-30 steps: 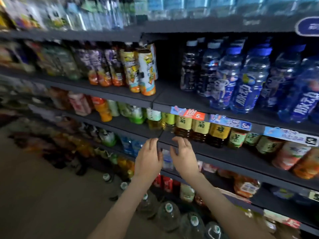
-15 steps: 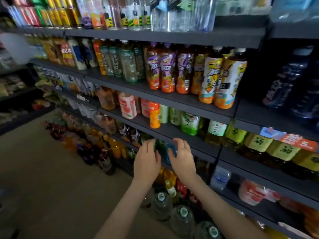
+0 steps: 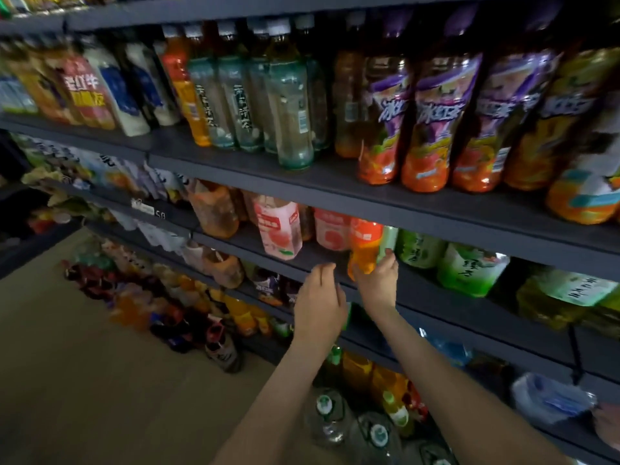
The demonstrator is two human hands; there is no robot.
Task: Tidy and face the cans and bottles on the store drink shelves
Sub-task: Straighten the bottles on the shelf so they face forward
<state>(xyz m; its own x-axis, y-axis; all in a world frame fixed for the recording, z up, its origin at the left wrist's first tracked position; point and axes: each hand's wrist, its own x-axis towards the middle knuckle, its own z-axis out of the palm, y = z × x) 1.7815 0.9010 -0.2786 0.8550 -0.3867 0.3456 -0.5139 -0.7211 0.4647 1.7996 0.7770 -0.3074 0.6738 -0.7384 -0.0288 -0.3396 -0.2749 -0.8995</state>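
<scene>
Between the thumb and fingertips (image 3: 389,254) of the right hand (image 3: 377,285): an orange bottle (image 3: 365,245), gripped low on its body, upright near the front of the middle shelf (image 3: 453,307). Just past those fingertips, touching or nearly so, a pale green bottle (image 3: 388,237); on the thumb side, a pink bottle (image 3: 330,229) close by. Off to the thumb side of that grip, level with the shelf lip, the left hand (image 3: 318,298), fingers loosely curled round nothing, apart from every bottle.

Probably full, so fairly weighty for its size and prone to topple if tilted. Thin plastic by the look: firm enough near the base, liable to dent at mid-body under a hard squeeze. Glossy label sleeve, so likely a little slick. Best taken low and wide, as gripped now, for turning or sliding; upper part hidden behind the shelf above, so no telling about a hold up there. Little risk of breakage; more of nudging the green neighbour at the fingertips. Label facing hard to judge through the blur.
</scene>
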